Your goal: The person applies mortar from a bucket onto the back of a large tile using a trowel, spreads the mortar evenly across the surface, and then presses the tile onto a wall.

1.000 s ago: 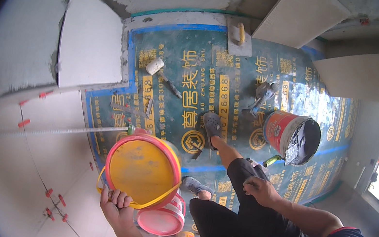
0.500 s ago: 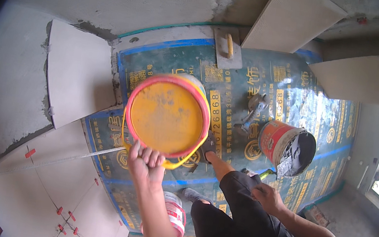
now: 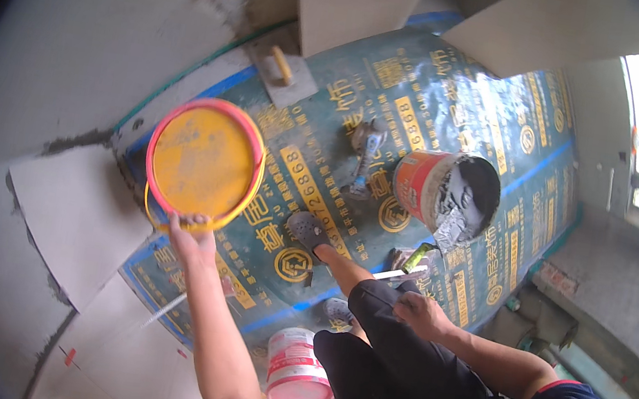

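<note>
My left hand [image 3: 193,237] is closed at the near edge of a round bucket [image 3: 206,159] with a yellow face, a pink rim and a yellow handle. The fingers curl over the rim and handle there; the bucket's side is mostly hidden. My right hand [image 3: 423,315] rests in a loose fist by my right knee, apart from any tool. Beyond it stands an orange and white bucket [image 3: 418,183] of grey paste. Lying beside that bucket is a grey handheld power tool [image 3: 365,157]. A green-handled tool [image 3: 419,257] lies close to my knee.
A notched trowel [image 3: 283,78] with a yellow handle lies by the wall. Large tiles [image 3: 358,7] lean at the back, and another tile [image 3: 80,209] stands at left. Printed green sheeting [image 3: 283,219] covers the floor. A white and pink bucket [image 3: 300,370] stands near my legs.
The view has turned toward the right. The yellow-faced bucket looks smaller and no longer covers my shoe; my left hand is still on its rim. My right fist stays by the knee.
</note>
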Tool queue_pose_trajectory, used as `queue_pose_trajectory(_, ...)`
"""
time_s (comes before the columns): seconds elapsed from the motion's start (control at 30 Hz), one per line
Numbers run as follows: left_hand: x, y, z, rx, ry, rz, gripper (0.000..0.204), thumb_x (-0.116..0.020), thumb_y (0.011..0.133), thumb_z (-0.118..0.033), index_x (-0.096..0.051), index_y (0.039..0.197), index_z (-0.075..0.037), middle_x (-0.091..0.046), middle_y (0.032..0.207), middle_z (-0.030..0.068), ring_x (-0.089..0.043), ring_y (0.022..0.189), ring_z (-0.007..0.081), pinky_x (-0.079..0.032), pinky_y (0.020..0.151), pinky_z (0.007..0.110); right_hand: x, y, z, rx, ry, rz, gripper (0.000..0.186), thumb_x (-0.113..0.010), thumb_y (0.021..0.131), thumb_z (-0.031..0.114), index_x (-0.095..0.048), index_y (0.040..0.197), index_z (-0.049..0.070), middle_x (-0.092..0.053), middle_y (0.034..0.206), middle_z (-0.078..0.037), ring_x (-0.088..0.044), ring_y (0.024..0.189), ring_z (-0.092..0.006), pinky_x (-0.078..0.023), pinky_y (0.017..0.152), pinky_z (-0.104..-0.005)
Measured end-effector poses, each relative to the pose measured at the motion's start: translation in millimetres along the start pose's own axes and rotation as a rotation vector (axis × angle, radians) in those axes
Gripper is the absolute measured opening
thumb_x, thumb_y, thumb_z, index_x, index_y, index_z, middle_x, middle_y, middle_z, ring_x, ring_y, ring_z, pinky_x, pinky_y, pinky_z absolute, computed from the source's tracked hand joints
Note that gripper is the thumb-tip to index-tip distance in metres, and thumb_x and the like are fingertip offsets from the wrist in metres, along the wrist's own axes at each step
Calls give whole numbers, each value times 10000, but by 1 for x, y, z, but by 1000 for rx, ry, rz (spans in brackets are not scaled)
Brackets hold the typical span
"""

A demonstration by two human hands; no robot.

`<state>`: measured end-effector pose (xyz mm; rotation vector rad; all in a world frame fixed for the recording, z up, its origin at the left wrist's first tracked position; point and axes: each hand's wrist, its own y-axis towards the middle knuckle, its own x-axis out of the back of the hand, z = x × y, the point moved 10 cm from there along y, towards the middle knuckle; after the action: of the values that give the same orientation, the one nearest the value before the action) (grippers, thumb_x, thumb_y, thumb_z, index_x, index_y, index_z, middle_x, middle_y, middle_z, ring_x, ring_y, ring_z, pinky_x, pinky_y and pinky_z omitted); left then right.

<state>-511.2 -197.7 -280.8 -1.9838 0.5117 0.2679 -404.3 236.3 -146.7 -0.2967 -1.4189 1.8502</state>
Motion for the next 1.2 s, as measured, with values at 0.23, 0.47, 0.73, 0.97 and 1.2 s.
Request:
queue_pose_trajectory(0.23,282,-140,81,356,707,-279,305,-416,885,-405,-547,953,-139,-568,761,-9,-552,628,128,-423,495,242,58,-28,-105,-152,127,-204,222,-544,796,208,-622,960,80,-654,803,-68,-630,738,-162,-493,671,-304)
queue_pose_trajectory(0.47,345,-338,144,221,1324,84,331,-436,785,-328,-547,809,-18,-612,792,113,-606,715,232,-507,612,369,106,-69,-312,-136,-79,-406,209,-515,723,125,-679,852,109,-662,747,-67,-635,656,-168,-506,620,-315)
queue_pose_trajectory(0.73,421,-444,169,266,931,-290,330,-345,872,-290,-534,944,-30,-636,808,131,-618,687,266,-504,626,373,144,-124,-362,134,-260,-424,151,-553,708,134,-688,769,105,-658,721,-74,-625,662,-187,-491,618,-313)
queue_pose_trajectory(0.97,377,-459,174,219,1016,-165,403,-489,842,-434,-474,1005,-65,-577,760,76,-555,632,185,-497,588,285,266,-164,-358,-22,61,-421,307,-567,811,323,-645,874,33,-636,686,-102,-636,671,-195,-491,647,-329)
queue_pose_trajectory(1.2,232,-434,285,173,1102,-128,377,-483,853,-453,-513,923,-84,-550,682,40,-502,545,155,-417,505,263,403,-166,-437,31,166,-589,312,-537,793,330,-633,808,33,-633,661,-127,-631,670,-274,-497,660,-381)
